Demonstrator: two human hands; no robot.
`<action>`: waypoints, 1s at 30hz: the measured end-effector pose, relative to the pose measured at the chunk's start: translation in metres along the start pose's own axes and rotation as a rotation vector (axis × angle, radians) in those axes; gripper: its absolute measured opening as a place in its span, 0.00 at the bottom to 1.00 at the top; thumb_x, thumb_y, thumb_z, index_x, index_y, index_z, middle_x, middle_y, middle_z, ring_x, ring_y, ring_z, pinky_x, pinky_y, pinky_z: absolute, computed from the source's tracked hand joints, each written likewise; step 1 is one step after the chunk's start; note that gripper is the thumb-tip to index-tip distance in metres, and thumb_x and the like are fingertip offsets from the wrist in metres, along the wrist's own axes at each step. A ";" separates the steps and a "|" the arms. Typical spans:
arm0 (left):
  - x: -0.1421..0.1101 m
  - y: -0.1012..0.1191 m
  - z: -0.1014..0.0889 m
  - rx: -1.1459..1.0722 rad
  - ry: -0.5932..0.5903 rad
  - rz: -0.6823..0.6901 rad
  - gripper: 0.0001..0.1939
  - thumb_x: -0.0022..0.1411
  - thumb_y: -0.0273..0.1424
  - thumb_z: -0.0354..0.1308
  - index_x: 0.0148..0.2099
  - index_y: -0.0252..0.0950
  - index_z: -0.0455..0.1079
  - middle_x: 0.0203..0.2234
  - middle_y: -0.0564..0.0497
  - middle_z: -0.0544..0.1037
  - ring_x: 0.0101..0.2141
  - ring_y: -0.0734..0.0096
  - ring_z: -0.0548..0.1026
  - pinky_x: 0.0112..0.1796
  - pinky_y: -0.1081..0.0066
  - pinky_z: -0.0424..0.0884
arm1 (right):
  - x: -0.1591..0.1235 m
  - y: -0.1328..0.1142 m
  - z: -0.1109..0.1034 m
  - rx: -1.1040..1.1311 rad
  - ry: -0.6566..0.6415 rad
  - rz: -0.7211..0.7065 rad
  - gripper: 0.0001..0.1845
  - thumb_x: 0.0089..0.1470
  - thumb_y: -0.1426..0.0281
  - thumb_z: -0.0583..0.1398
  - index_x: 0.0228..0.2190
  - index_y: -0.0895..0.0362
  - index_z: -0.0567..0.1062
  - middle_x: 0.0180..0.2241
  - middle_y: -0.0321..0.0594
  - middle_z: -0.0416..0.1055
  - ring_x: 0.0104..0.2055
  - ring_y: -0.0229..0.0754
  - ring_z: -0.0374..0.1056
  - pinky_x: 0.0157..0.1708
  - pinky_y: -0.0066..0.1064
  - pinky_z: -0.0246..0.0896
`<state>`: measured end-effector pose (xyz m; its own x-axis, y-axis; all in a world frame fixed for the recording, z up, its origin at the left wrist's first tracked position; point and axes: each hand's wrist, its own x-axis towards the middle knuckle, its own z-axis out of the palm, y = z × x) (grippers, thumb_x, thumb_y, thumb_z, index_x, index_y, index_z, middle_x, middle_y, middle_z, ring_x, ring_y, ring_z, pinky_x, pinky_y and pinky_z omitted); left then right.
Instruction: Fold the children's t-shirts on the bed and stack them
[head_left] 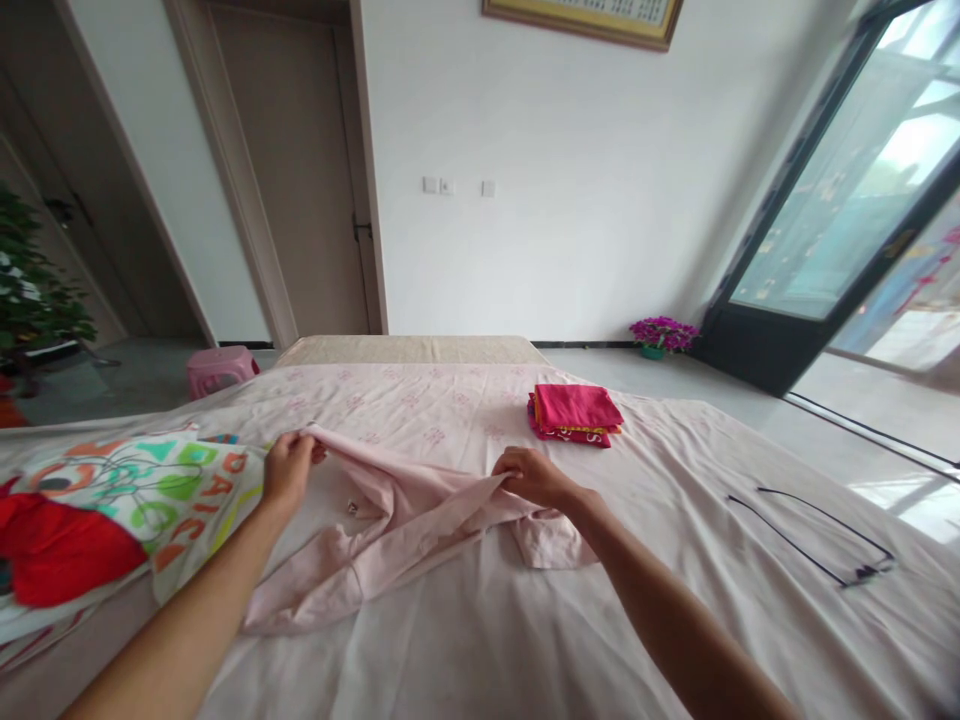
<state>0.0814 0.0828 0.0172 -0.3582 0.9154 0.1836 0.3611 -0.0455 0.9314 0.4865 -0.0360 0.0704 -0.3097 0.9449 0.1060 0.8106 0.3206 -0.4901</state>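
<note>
A pale pink garment (390, 530), its exact kind unclear, lies loosely spread and creased on the sheet-covered surface. My left hand (289, 465) pinches its far left corner, lifting that edge a little. Farther right, my right hand (536, 476) is closed on another part of the same edge, and the cloth stretches between the two hands. One piece of the garment hangs out below my right wrist. A fold hides part of its shape.
Left of my arm lie a white printed cloth (202, 490) and a red cloth (71, 550). A folded red stack of clothes (576, 414) sits beyond my right hand. Dark-framed glasses (862, 572) rest at right. A pink stool (219, 370) stands on the floor.
</note>
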 end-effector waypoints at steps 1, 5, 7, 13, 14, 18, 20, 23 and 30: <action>0.005 0.000 -0.010 -0.134 0.022 -0.037 0.12 0.57 0.35 0.49 0.41 0.36 0.66 0.31 0.50 0.77 0.33 0.68 0.78 0.35 0.68 0.76 | -0.008 -0.001 -0.005 0.054 -0.069 -0.001 0.15 0.44 0.76 0.59 0.34 0.56 0.82 0.33 0.37 0.78 0.34 0.39 0.70 0.33 0.25 0.59; 0.014 -0.007 -0.037 -0.576 -0.034 -0.299 0.10 0.50 0.27 0.57 0.37 0.35 0.65 0.29 0.53 0.75 0.29 0.72 0.77 0.34 0.67 0.78 | -0.029 -0.008 -0.012 0.119 -0.413 0.044 0.17 0.40 0.75 0.60 0.33 0.53 0.83 0.26 0.32 0.77 0.27 0.39 0.68 0.26 0.25 0.55; 0.012 -0.011 -0.041 -0.584 -0.045 -0.345 0.09 0.49 0.25 0.57 0.36 0.36 0.64 0.28 0.54 0.74 0.28 0.72 0.77 0.35 0.66 0.78 | -0.030 -0.012 -0.009 0.120 -0.441 0.018 0.17 0.38 0.76 0.60 0.32 0.53 0.83 0.25 0.32 0.76 0.26 0.39 0.68 0.26 0.26 0.55; -0.002 0.008 -0.045 -0.544 -0.081 -0.236 0.16 0.52 0.27 0.63 0.43 0.37 0.65 0.32 0.51 0.77 0.35 0.70 0.79 0.43 0.66 0.76 | -0.006 -0.001 -0.015 0.457 0.102 0.076 0.13 0.42 0.72 0.56 0.30 0.58 0.78 0.28 0.37 0.74 0.31 0.40 0.67 0.30 0.26 0.57; -0.007 0.016 -0.048 -0.487 -0.141 -0.196 0.20 0.52 0.30 0.65 0.47 0.37 0.65 0.35 0.49 0.78 0.37 0.68 0.79 0.44 0.65 0.75 | -0.001 0.005 -0.017 0.521 0.194 0.107 0.12 0.43 0.70 0.56 0.30 0.58 0.76 0.27 0.36 0.72 0.30 0.39 0.65 0.29 0.27 0.56; -0.045 0.039 -0.063 -0.160 -0.642 -0.049 0.28 0.53 0.45 0.66 0.53 0.38 0.70 0.51 0.41 0.76 0.51 0.54 0.75 0.49 0.60 0.72 | 0.008 0.033 -0.016 0.494 0.367 0.226 0.10 0.47 0.64 0.56 0.25 0.58 0.72 0.21 0.33 0.66 0.25 0.37 0.59 0.25 0.26 0.50; -0.072 0.041 -0.065 0.007 -0.904 0.095 0.31 0.52 0.46 0.66 0.56 0.41 0.71 0.56 0.41 0.73 0.57 0.49 0.70 0.54 0.57 0.68 | 0.007 0.043 -0.012 0.384 0.328 0.238 0.11 0.47 0.63 0.58 0.25 0.59 0.72 0.22 0.34 0.67 0.26 0.37 0.60 0.25 0.26 0.50; -0.113 0.033 -0.055 0.264 -1.040 0.390 0.39 0.44 0.40 0.71 0.60 0.45 0.68 0.60 0.43 0.68 0.61 0.48 0.64 0.60 0.55 0.60 | 0.001 0.050 -0.004 0.241 0.199 0.221 0.10 0.46 0.63 0.61 0.26 0.58 0.74 0.23 0.33 0.69 0.27 0.37 0.61 0.26 0.25 0.50; -0.140 0.019 -0.029 0.320 -0.736 0.492 0.08 0.62 0.36 0.52 0.34 0.40 0.69 0.33 0.49 0.76 0.38 0.64 0.74 0.43 0.66 0.69 | -0.007 0.047 -0.015 0.036 0.220 0.241 0.09 0.48 0.66 0.62 0.20 0.56 0.75 0.21 0.36 0.71 0.24 0.36 0.61 0.23 0.26 0.47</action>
<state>0.1139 -0.0577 0.0185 0.4920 0.8503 0.1866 0.5858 -0.4820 0.6515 0.5341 -0.0265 0.0601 0.0068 0.9862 0.1653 0.8282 0.0871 -0.5537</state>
